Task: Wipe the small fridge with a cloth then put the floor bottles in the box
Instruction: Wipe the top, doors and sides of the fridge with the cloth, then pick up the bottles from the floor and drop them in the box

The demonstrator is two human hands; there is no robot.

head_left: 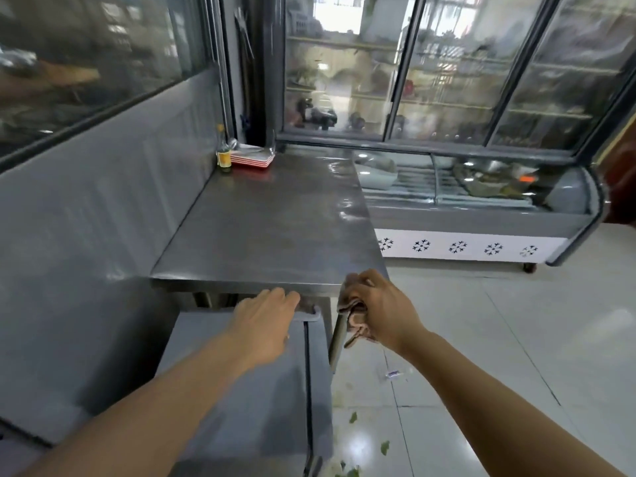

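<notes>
Left hand (266,316) lies flat, fingers straight, on the small grey fridge (247,390) under the steel worktop (272,228); right hand (375,309) grips a bunched brown cloth (351,304) by its corner — spread cloth flat, wipe overlapping strokes; floor bottles not in view.

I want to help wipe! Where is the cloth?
The cloth is bunched in the right hand, at the steel table's near right corner.
</notes>
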